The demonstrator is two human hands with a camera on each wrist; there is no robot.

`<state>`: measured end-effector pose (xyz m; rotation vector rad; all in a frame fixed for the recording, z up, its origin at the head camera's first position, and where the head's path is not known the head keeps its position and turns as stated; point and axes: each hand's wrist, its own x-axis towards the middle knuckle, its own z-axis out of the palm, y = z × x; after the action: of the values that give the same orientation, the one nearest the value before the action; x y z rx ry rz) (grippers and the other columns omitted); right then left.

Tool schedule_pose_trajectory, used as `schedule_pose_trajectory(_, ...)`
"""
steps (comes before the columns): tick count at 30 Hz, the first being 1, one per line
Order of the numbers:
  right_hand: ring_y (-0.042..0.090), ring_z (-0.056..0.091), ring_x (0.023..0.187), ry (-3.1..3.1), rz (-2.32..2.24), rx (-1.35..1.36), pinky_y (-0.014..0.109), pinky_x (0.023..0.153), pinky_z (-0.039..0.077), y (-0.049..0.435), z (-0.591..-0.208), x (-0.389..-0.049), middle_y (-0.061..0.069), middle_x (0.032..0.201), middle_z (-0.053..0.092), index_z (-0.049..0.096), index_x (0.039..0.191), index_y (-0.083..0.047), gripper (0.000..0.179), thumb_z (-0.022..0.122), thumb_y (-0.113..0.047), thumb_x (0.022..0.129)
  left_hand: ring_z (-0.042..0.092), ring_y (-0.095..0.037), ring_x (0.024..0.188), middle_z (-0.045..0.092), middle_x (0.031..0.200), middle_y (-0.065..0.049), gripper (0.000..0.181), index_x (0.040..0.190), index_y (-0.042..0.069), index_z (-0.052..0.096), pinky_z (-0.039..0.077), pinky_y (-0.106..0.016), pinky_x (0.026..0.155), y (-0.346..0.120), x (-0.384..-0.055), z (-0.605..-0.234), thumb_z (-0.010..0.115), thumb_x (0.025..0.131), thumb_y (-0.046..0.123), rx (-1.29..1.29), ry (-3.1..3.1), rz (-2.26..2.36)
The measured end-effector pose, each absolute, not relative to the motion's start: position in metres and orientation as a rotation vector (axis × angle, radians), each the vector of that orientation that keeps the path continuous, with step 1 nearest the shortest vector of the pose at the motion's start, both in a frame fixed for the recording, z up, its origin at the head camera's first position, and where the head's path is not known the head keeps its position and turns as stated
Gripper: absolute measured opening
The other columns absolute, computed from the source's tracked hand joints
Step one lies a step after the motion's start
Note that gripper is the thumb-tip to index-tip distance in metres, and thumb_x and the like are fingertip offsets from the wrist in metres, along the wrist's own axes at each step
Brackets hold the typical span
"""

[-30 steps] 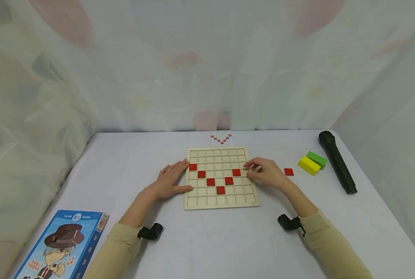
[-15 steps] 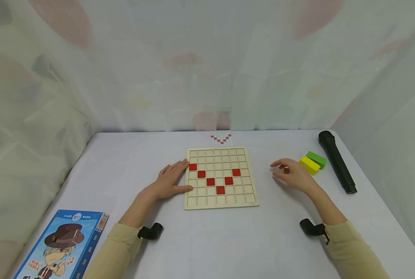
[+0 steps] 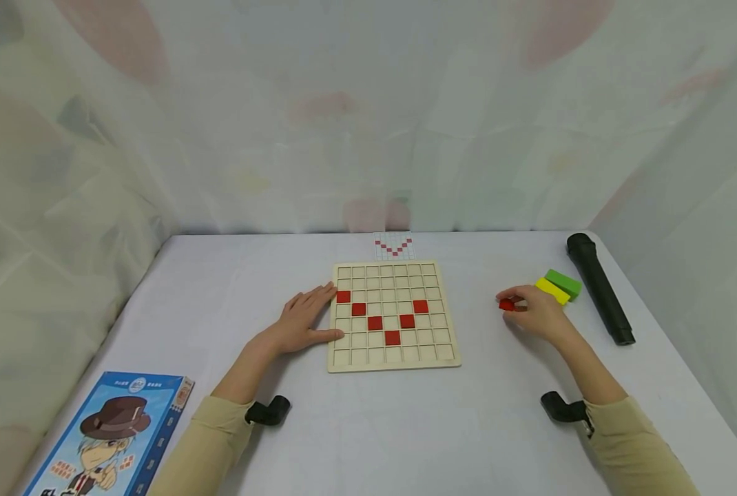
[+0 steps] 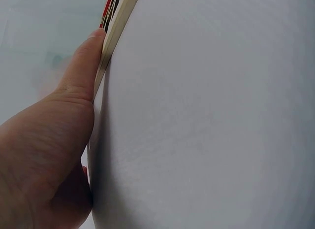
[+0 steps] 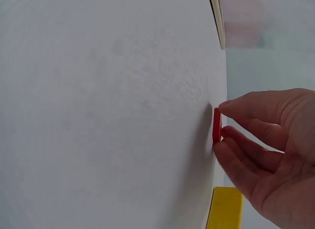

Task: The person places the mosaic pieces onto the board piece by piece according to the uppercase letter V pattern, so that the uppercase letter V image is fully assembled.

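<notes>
A pale wooden grid board (image 3: 359, 357) lies mid-table, with several red square tiles (image 3: 392, 337) set in its cells in a V shape. At its left edge rests my left hand (image 3: 300, 320), fingers straight, the thumb over the rim. To the right of the board, my right hand (image 3: 534, 313) pinches a loose red tile (image 3: 506, 304) between thumb and fingers. In the right wrist view that tile (image 5: 217, 125) is seen edge-on, close over the white tabletop. Behind the board stands a small card (image 3: 395, 246) printed with a red V on a grid.
A yellow block (image 3: 553, 290) and a green block (image 3: 563, 282) lie just beyond my right hand. Farther right is a long black flashlight-shaped stick (image 3: 600, 289). A blue box (image 3: 111, 430) with a cartoon figure in a hat occupies the front left.
My right hand has moved right, from the board's right edge to the loose red tile, and now pinches it. My left hand has stayed on the board.
</notes>
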<state>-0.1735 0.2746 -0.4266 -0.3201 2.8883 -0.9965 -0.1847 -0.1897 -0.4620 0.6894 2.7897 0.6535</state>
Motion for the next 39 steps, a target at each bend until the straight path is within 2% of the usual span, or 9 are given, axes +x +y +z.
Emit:
schedule_pose_trajectory(8, 0.041, 0.059, 0.100, 2.925, -0.968, -0.287, 0.053, 0.086, 0.051, 0.276, -0.428, -0.175, 0.026, 0.111, 0.062, 0.064, 0.116, 0.005, 0.030, 0.066, -0.002, 0.087, 0.013, -0.025, 0.148, 0.016, 0.163, -0.004, 0.097, 0.157, 0.012, 0.019, 0.007, -0.055, 0.115, -0.190, -0.186, -0.463, 0.066, 0.085, 0.059, 0.698, 2.791, 0.650)
schedule_pose_trajectory(21, 0.033, 0.057, 0.094, 2.903, -0.972, -0.187, 0.046, 0.085, 0.051, 0.272, -0.429, -0.179, 0.020, 0.105, 0.064, 0.064, 0.119, 0.002, 0.033, 0.070, -0.008, 0.088, 0.014, -0.026, 0.148, 0.016, 0.162, -0.004, 0.097, 0.157, 0.012, 0.019, 0.007, -0.055, 0.115, -0.190, -0.186, -0.463, 0.066, 0.086, 0.058, 0.694, 2.794, 0.637)
schedule_pose_trajectory(39, 0.028, 0.058, 0.093, 2.837, -1.052, -0.305, 0.041, 0.082, 0.051, 0.219, -0.430, -0.194, 0.013, 0.104, 0.066, 0.066, 0.117, -0.002, 0.031, 0.070, -0.010, 0.088, 0.013, -0.025, 0.148, 0.015, 0.163, -0.003, 0.096, 0.157, 0.013, 0.018, 0.008, -0.054, 0.115, -0.189, -0.185, -0.461, 0.066, 0.086, 0.057, 0.683, 2.789, 0.628)
